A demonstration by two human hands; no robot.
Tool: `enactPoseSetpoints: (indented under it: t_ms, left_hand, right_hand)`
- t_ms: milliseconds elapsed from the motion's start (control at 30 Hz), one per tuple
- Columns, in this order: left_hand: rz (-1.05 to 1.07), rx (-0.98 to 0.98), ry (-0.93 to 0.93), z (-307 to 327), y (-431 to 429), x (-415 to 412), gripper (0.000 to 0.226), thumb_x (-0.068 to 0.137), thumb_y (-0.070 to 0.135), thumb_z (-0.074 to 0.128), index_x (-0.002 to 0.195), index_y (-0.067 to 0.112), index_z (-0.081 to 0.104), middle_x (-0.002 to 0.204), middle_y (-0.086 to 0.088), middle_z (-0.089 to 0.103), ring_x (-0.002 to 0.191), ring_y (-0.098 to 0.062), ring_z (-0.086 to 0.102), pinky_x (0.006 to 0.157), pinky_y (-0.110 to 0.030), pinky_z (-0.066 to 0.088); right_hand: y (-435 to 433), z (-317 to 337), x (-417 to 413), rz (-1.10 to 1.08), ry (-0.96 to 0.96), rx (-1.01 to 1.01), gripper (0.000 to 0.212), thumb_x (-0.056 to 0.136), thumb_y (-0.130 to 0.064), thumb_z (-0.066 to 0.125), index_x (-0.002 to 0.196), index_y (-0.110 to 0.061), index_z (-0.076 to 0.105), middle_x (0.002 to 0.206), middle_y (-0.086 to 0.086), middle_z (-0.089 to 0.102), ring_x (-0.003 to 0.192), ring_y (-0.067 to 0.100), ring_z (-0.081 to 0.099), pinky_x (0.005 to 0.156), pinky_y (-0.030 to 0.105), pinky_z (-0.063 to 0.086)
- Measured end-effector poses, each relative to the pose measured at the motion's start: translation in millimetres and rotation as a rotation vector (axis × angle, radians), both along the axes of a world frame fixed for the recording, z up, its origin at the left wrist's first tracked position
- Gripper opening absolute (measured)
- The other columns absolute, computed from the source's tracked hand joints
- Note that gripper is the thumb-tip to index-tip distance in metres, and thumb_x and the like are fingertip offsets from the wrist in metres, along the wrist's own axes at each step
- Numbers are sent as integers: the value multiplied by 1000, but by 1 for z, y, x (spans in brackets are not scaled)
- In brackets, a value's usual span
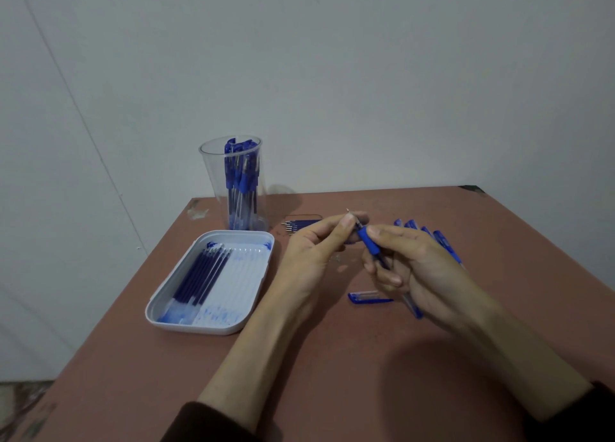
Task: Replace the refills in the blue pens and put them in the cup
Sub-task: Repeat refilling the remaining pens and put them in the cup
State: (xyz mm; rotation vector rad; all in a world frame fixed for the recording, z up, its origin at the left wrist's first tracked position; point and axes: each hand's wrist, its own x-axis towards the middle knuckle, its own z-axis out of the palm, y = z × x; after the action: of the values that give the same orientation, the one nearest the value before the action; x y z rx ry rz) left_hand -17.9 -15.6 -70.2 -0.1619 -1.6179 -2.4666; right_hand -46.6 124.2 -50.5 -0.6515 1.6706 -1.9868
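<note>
My right hand grips a blue pen by its barrel, its blue grip section showing between the fingers. My left hand pinches the pen's tip end, where a thin metal point sticks up. A loose pen cap lies on the table below my hands. A clear cup at the back left holds several blue pens. A white tray near the left edge carries several dark blue refills. More blue pens lie behind my right hand.
A small flat case with several refills lies just right of the cup, partly hidden by my left hand. The reddish table ends at the left beside the tray and at the far wall.
</note>
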Motion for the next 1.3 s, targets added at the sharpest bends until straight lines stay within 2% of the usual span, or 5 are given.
enactPoseSetpoints:
  t_ms: [233, 400, 567, 1067, 1300]
  left_hand:
    - [105, -887, 45, -3, -10, 4, 36, 76, 43, 73, 109, 29, 71, 104, 12, 70, 102, -3, 61, 92, -27, 45]
    - [-8, -1380, 32, -5, -17, 11, 41, 71, 49, 75, 108, 32, 70, 107, 16, 62, 104, -6, 43, 95, -21, 36]
    - [168, -1154, -28, -5, -21, 9, 13, 77, 21, 76, 89, 25, 73, 86, 7, 71, 73, -1, 60, 70, -13, 47]
    - [346, -918, -42, -4, -23, 6, 27, 75, 12, 78, 74, 37, 66, 74, 4, 69, 70, -28, 65, 72, -36, 54]
    - [296, -919, -12, -4, -24, 6, 21, 74, 16, 79, 78, 34, 69, 73, 8, 69, 62, -1, 58, 64, -16, 46]
  right_hand:
    - [4, -5, -12, -255, 96, -42, 21, 92, -15, 52, 105, -7, 66, 64, 4, 57, 52, 12, 42, 43, 22, 30]
    - [7, -11, -18, -452, 349, 119, 17, 89, -12, 58, 94, -25, 68, 70, -6, 64, 60, 10, 49, 55, 25, 37]
    - [10, -18, -16, -666, 1004, 536, 19, 82, -13, 65, 97, -25, 69, 85, -14, 64, 79, 5, 57, 73, 24, 45]
    - [9, -16, -9, -483, 1040, 728, 20, 77, -15, 61, 89, -29, 70, 76, -10, 57, 81, 12, 50, 72, 34, 44]
    - [8, -20, -12, -399, 1088, 688, 24, 78, -8, 64, 95, -24, 71, 82, -9, 62, 83, 9, 48, 76, 23, 41]
